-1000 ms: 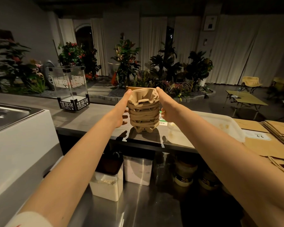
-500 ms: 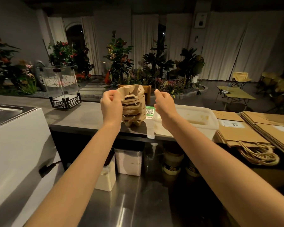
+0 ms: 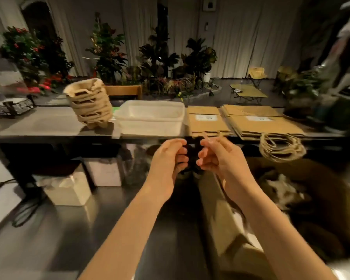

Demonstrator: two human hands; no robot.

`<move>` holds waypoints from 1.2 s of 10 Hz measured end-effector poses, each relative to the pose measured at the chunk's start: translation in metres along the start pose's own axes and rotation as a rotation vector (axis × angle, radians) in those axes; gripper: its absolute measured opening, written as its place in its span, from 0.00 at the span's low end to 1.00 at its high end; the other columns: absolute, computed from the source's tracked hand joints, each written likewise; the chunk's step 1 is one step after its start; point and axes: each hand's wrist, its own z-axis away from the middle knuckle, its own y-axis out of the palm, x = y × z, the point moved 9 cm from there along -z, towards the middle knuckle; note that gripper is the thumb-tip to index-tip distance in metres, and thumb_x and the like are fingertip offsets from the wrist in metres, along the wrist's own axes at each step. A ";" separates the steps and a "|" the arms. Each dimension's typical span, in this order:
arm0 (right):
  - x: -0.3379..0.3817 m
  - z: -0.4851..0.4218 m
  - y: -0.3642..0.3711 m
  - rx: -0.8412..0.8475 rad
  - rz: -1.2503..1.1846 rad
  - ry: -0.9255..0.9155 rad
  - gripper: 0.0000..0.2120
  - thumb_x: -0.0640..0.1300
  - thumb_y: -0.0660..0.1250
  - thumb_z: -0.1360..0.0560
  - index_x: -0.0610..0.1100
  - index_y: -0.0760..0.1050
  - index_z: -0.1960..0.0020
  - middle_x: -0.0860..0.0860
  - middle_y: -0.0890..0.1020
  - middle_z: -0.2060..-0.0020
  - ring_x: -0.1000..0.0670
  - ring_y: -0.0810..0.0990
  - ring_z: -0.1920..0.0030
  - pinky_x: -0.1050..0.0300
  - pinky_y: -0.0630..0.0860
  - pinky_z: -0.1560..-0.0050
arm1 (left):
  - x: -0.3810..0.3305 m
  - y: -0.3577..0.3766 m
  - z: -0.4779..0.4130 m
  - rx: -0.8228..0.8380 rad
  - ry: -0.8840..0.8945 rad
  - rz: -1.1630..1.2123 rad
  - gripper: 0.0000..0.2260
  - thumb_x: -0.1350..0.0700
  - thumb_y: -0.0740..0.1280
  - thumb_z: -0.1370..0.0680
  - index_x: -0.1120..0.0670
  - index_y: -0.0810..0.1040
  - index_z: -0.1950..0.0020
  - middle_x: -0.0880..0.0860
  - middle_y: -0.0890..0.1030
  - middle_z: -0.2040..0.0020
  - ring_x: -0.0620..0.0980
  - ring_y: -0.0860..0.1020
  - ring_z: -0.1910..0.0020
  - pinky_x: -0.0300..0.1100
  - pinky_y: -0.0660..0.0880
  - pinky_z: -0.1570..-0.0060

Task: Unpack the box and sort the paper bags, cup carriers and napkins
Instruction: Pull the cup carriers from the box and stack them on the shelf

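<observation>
Carriers stood stacked on the tabletop, apart from the bags to keep sorts separate, while left hand and right hand hovered, each grip loosely curled, apparently empty.

The left forearm and right forearm, both bare, reach forward from the lower edge and converge toward the middle; the left hand and right hand are raised side by side, palms turned toward each other, close but apart; the fingers of each are loosely curled, tips facing across the gap; both hands look empty, though motion blur softens the right fingertips.
</observation>
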 end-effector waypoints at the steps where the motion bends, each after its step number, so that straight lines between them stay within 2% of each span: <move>1: -0.015 0.029 -0.085 -0.026 0.088 0.047 0.07 0.42 0.63 0.21 0.42 0.79 0.53 0.47 0.80 0.68 0.49 0.80 0.65 0.59 0.77 0.63 | 0.054 0.048 0.027 0.039 -0.076 -0.007 0.08 0.58 0.61 0.19 0.54 0.80 0.52 0.48 0.77 0.67 0.45 0.75 0.66 0.41 0.74 0.59; 2: -0.039 0.043 -0.158 -0.060 0.208 0.123 0.07 0.43 0.63 0.21 0.42 0.79 0.52 0.47 0.81 0.66 0.48 0.81 0.63 0.56 0.78 0.60 | 0.098 0.074 0.041 0.047 -0.106 -0.038 0.07 0.57 0.62 0.18 0.54 0.80 0.50 0.50 0.77 0.64 0.47 0.76 0.63 0.43 0.73 0.56; 3: -0.066 0.048 -0.235 -0.086 0.325 0.190 0.07 0.45 0.63 0.21 0.44 0.79 0.50 0.45 0.82 0.62 0.49 0.82 0.64 0.58 0.77 0.61 | 0.136 0.103 0.053 0.019 -0.138 -0.064 0.07 0.57 0.61 0.18 0.54 0.79 0.48 0.51 0.78 0.62 0.48 0.76 0.62 0.43 0.74 0.56; 4: -0.095 0.048 -0.289 -0.083 0.451 0.265 0.07 0.45 0.62 0.20 0.45 0.77 0.46 0.46 0.82 0.58 0.50 0.81 0.63 0.58 0.77 0.61 | 0.159 0.125 0.058 -0.013 -0.175 -0.079 0.07 0.57 0.61 0.18 0.55 0.79 0.48 0.52 0.77 0.63 0.49 0.75 0.62 0.44 0.73 0.55; 5: -0.116 0.040 -0.317 -0.062 0.628 0.315 0.08 0.46 0.63 0.21 0.48 0.72 0.42 0.49 0.81 0.54 0.50 0.81 0.58 0.59 0.79 0.59 | 0.174 0.139 0.053 -0.035 -0.208 -0.115 0.07 0.57 0.62 0.18 0.56 0.78 0.47 0.53 0.77 0.62 0.49 0.75 0.62 0.42 0.73 0.56; 6: -0.134 0.019 -0.330 -0.056 0.702 0.342 0.13 0.45 0.63 0.22 0.47 0.70 0.38 0.49 0.79 0.50 0.48 0.80 0.52 0.52 0.80 0.51 | 0.190 0.147 0.047 -0.023 -0.246 -0.180 0.07 0.56 0.62 0.18 0.56 0.78 0.46 0.54 0.77 0.60 0.50 0.76 0.61 0.42 0.74 0.56; 7: -0.149 -0.004 -0.329 -0.039 0.736 0.350 0.24 0.44 0.64 0.22 0.46 0.63 0.28 0.45 0.76 0.39 0.44 0.77 0.41 0.47 0.76 0.40 | 0.206 0.144 0.044 -0.042 -0.280 -0.210 0.07 0.56 0.62 0.18 0.55 0.78 0.46 0.54 0.78 0.60 0.50 0.77 0.61 0.41 0.76 0.56; 8: -0.161 -0.027 -0.331 -0.054 0.771 0.367 0.31 0.47 0.66 0.23 0.44 0.57 0.25 0.41 0.68 0.31 0.40 0.71 0.33 0.49 0.71 0.36 | 0.211 0.144 0.039 -0.055 -0.288 -0.200 0.06 0.57 0.62 0.18 0.56 0.78 0.47 0.54 0.78 0.61 0.50 0.77 0.61 0.42 0.76 0.57; 9: -0.175 -0.048 -0.341 -0.113 0.796 0.416 0.36 0.51 0.67 0.24 0.42 0.53 0.23 0.39 0.61 0.28 0.37 0.65 0.30 0.44 0.66 0.31 | 0.213 0.142 0.036 -0.066 -0.300 -0.173 0.06 0.57 0.62 0.19 0.56 0.78 0.46 0.54 0.78 0.60 0.52 0.77 0.60 0.43 0.76 0.56; 11: -0.196 -0.052 -0.346 -0.169 0.661 0.469 0.26 0.37 0.67 0.25 0.37 0.62 0.30 0.37 0.72 0.37 0.37 0.73 0.37 0.46 0.72 0.39 | 0.220 0.135 0.037 -0.082 -0.325 -0.149 0.08 0.55 0.63 0.19 0.57 0.78 0.43 0.56 0.78 0.57 0.53 0.78 0.56 0.43 0.78 0.54; 12: -0.197 -0.053 -0.347 -0.152 0.635 0.464 0.27 0.37 0.70 0.28 0.39 0.65 0.31 0.38 0.73 0.37 0.37 0.73 0.38 0.45 0.73 0.39 | 0.222 0.136 0.036 -0.060 -0.327 -0.164 0.08 0.55 0.63 0.19 0.56 0.78 0.44 0.55 0.78 0.58 0.51 0.78 0.58 0.41 0.78 0.56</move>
